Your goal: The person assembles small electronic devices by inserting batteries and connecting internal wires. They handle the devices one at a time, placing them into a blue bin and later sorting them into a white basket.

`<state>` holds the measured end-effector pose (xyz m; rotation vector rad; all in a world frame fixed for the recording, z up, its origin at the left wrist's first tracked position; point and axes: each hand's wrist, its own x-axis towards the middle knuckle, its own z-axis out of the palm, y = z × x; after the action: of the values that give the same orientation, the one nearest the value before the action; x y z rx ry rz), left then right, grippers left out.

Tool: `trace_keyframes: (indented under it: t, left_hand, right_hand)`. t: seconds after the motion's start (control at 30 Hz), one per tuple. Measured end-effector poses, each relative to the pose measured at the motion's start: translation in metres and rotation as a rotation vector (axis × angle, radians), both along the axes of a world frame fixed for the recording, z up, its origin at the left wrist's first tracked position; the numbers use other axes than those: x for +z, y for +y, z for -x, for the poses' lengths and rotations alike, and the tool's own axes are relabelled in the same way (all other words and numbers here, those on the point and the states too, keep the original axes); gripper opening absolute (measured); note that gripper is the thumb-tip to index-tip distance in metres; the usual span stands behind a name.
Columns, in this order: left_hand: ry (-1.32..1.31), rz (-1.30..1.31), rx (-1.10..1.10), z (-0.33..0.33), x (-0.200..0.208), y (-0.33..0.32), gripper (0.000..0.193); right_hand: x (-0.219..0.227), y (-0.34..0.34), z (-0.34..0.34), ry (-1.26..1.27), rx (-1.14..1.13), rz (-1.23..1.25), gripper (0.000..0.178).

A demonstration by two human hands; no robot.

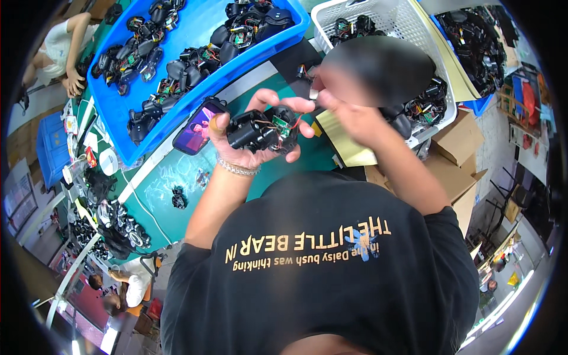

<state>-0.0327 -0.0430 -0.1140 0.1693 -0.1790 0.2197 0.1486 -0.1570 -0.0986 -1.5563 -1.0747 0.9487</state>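
Head view: left hand (236,152) curls round a black gadget (269,133) above the desk (157,186), off the near edge of the blue tray (198,26); right hand (358,118) is beside it, blurred, grip unclear. Handling wired insides seems the step; next calls for steady hold, red wire (297,122) unpinched.

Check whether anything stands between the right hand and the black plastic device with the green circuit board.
Only the left hand itself: its fingers curl around the right side of the device, facing the right hand. No other obstacle shows, though blur hides part of that hand.
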Motion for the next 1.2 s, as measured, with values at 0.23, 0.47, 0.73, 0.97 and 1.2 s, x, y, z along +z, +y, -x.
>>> trace_keyframes:
  t: [0.23,0.47,0.73,0.97,1.2]
  left_hand:
    - [0.324,0.068,0.088,0.032,0.003,-0.022,0.060]
    - [0.714,-0.083,-0.136,0.044,-0.007,-0.057,0.065]
    - [0.803,-0.212,-0.190,0.039,0.006,-0.055,0.074]
    - [0.809,-0.555,-0.197,0.043,-0.002,-0.055,0.058]
    - [0.656,-0.740,-0.227,0.036,0.008,-0.044,0.025]
  right_hand:
    - [-0.018,-0.002,0.045,0.791,-0.096,0.144,0.012]
    - [0.003,-0.015,0.051,0.442,0.330,0.130,0.021]
    - [0.010,-0.008,0.053,0.429,0.058,0.076,0.010]
    - [0.032,-0.001,0.054,0.254,0.222,-0.029,0.014]
    - [0.031,0.021,0.057,0.476,0.181,0.067,0.022]
